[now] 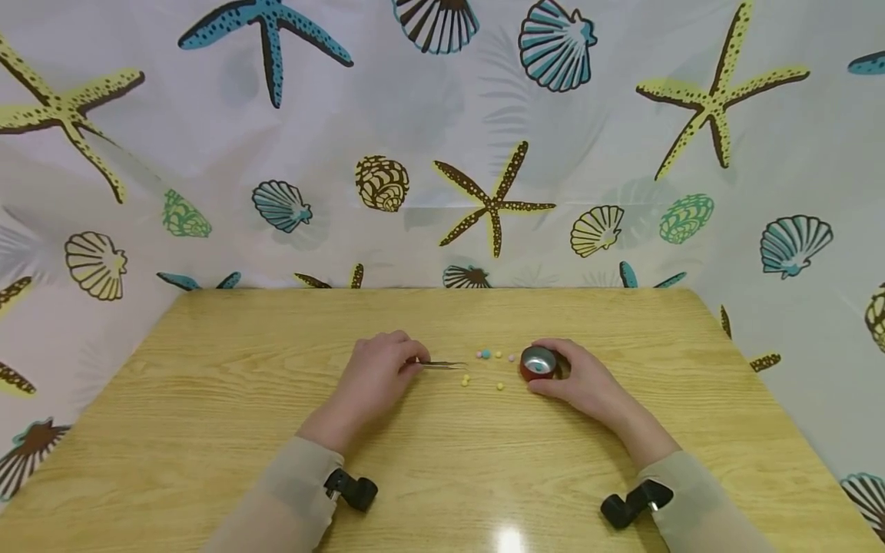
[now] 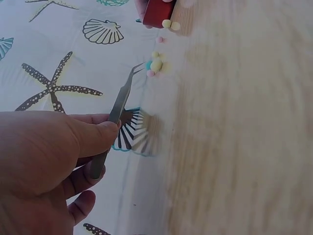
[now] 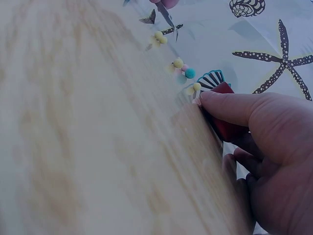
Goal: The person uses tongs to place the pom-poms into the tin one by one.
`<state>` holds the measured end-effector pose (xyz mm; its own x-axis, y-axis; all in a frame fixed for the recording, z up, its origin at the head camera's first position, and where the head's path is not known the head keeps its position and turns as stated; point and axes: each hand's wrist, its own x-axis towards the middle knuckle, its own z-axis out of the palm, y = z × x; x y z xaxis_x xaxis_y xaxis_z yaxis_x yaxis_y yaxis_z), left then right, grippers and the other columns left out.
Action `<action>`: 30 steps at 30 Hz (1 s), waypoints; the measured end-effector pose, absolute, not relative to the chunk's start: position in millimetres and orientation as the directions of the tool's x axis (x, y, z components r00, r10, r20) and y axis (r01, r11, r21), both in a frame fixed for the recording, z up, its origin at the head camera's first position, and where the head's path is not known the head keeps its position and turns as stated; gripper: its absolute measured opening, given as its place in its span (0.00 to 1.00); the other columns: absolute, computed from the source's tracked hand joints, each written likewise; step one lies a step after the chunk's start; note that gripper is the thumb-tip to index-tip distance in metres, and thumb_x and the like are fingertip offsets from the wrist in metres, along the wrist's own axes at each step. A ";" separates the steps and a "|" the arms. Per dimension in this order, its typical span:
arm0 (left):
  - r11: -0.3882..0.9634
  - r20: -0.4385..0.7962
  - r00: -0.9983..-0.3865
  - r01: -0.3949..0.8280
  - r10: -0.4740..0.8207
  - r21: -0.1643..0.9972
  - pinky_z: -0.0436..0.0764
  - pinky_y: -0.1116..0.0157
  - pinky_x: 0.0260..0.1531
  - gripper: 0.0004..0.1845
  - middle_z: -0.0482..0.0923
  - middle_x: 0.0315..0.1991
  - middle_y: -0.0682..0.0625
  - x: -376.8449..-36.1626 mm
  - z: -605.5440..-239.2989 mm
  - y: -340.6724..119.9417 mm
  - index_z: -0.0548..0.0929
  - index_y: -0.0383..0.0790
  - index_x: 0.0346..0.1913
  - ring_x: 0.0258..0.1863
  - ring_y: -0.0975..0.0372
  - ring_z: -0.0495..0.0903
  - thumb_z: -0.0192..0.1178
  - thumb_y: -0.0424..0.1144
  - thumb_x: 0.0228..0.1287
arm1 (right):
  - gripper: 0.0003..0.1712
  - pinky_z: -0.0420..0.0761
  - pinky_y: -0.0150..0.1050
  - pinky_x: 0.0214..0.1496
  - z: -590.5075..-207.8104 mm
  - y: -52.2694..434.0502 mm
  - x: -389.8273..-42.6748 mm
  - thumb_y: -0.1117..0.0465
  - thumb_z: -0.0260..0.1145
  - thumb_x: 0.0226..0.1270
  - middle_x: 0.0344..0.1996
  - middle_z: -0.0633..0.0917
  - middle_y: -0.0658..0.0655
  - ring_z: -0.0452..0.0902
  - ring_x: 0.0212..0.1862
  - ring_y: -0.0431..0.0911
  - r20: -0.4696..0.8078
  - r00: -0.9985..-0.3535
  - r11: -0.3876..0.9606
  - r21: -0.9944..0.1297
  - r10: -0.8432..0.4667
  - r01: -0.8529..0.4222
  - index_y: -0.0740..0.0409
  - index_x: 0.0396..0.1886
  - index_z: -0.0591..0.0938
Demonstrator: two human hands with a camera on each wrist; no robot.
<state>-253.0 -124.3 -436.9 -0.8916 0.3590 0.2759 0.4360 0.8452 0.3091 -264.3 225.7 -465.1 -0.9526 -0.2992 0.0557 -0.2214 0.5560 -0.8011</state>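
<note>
Pinched between the thumb and fingers of my left hand (image 1: 380,372) is a pair of grey tweezers (image 2: 117,105), its bent tips slightly apart and pointing toward the beads. Nothing shows between the tips. My right hand (image 1: 584,380) grips a small red cup (image 3: 224,115) at the table's middle right, thumb on one side and fingers on the other. Its silver inside holds something blue (image 1: 538,368). Between the hands lie several small round beads: a blue bead (image 1: 486,354) touching a pink bead (image 1: 478,355), another pink bead (image 1: 512,358) by the cup, and yellow beads (image 1: 501,386).
The wooden table (image 1: 442,461) runs back to a hanging cloth (image 1: 415,100) printed with shells and starfish, which also covers both sides. A black wrist mount (image 1: 353,490) sits on the left sleeve, and another black mount (image 1: 634,503) on the right.
</note>
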 end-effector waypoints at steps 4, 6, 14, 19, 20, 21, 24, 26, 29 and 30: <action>0.844 0.257 -0.892 0.440 0.371 0.307 0.76 0.47 0.49 0.05 0.85 0.40 0.54 -255.2 -435.4 -126.9 0.94 0.48 0.48 0.42 0.55 0.82 0.74 0.35 0.75 | 0.39 0.66 0.65 0.79 -462.8 226.5 -264.5 0.55 0.82 0.71 0.73 0.79 0.65 0.71 0.78 0.64 0.058 -0.953 0.561 -0.797 -0.298 -0.224 0.57 0.77 0.78; 0.843 0.253 -0.891 0.443 0.377 0.304 0.75 0.48 0.48 0.04 0.85 0.40 0.54 -255.7 -435.9 -127.8 0.94 0.48 0.48 0.41 0.56 0.82 0.74 0.36 0.75 | 0.39 0.66 0.65 0.79 -462.3 226.7 -264.7 0.56 0.82 0.71 0.73 0.79 0.65 0.71 0.77 0.64 0.060 -0.952 0.561 -0.796 -0.299 -0.226 0.57 0.77 0.79; 0.845 0.217 -0.899 0.433 0.379 0.314 0.75 0.49 0.47 0.05 0.85 0.41 0.55 -255.5 -437.1 -130.8 0.94 0.48 0.49 0.40 0.57 0.81 0.73 0.36 0.76 | 0.38 0.66 0.65 0.79 -463.9 226.0 -265.8 0.55 0.83 0.71 0.73 0.80 0.65 0.71 0.77 0.64 0.052 -0.952 0.560 -0.798 -0.301 -0.220 0.56 0.77 0.79; 0.833 0.222 -0.899 0.435 0.378 0.341 0.74 0.49 0.47 0.05 0.84 0.40 0.55 -255.1 -436.8 -133.1 0.94 0.48 0.48 0.40 0.58 0.80 0.73 0.36 0.75 | 0.38 0.66 0.65 0.79 -465.5 226.4 -265.9 0.55 0.83 0.71 0.73 0.80 0.65 0.71 0.77 0.63 0.049 -0.952 0.558 -0.800 -0.302 -0.218 0.56 0.77 0.79; 0.832 0.220 -0.898 0.436 0.380 0.342 0.74 0.49 0.47 0.05 0.84 0.40 0.55 -255.2 -437.2 -133.6 0.94 0.48 0.48 0.40 0.58 0.80 0.73 0.36 0.75 | 0.38 0.66 0.65 0.79 -465.9 226.4 -265.9 0.55 0.83 0.71 0.73 0.80 0.65 0.71 0.77 0.63 0.050 -0.952 0.557 -0.801 -0.303 -0.219 0.56 0.77 0.79; 0.833 0.219 -0.898 0.437 0.382 0.340 0.74 0.49 0.47 0.05 0.84 0.40 0.55 -255.3 -437.3 -133.9 0.93 0.48 0.48 0.40 0.59 0.80 0.73 0.36 0.75 | 0.38 0.66 0.65 0.79 -466.1 226.5 -265.9 0.55 0.83 0.71 0.73 0.80 0.65 0.71 0.77 0.63 0.050 -0.951 0.557 -0.801 -0.304 -0.220 0.56 0.77 0.79; 0.835 0.210 -0.897 0.440 0.389 0.330 0.75 0.49 0.46 0.05 0.84 0.39 0.55 -256.0 -438.2 -134.1 0.93 0.48 0.48 0.39 0.59 0.80 0.73 0.36 0.75 | 0.39 0.66 0.64 0.79 -466.5 226.6 -265.9 0.55 0.83 0.71 0.73 0.80 0.64 0.71 0.77 0.63 0.048 -0.952 0.555 -0.803 -0.303 -0.217 0.56 0.77 0.79; 0.839 0.205 -0.898 0.438 0.390 0.322 0.75 0.49 0.46 0.05 0.84 0.39 0.56 -256.6 -439.1 -133.7 0.94 0.49 0.48 0.38 0.59 0.79 0.74 0.36 0.75 | 0.39 0.66 0.64 0.79 -466.5 226.4 -265.9 0.55 0.82 0.71 0.73 0.80 0.64 0.71 0.78 0.63 0.045 -0.952 0.553 -0.805 -0.302 -0.213 0.56 0.77 0.79; 0.841 0.199 -0.899 0.436 0.390 0.320 0.74 0.49 0.46 0.05 0.83 0.39 0.56 -257.2 -440.2 -132.9 0.94 0.49 0.48 0.39 0.59 0.79 0.74 0.36 0.75 | 0.39 0.66 0.64 0.79 -466.4 226.3 -265.9 0.54 0.83 0.71 0.73 0.79 0.64 0.71 0.78 0.63 0.041 -0.953 0.554 -0.806 -0.299 -0.208 0.56 0.77 0.79; 0.841 0.198 -0.899 0.436 0.391 0.320 0.74 0.49 0.46 0.05 0.83 0.39 0.56 -257.4 -440.6 -132.8 0.94 0.49 0.48 0.39 0.59 0.79 0.74 0.36 0.75 | 0.39 0.66 0.64 0.79 -466.4 226.3 -265.9 0.54 0.83 0.71 0.73 0.79 0.64 0.71 0.78 0.63 0.041 -0.954 0.555 -0.806 -0.298 -0.208 0.55 0.77 0.79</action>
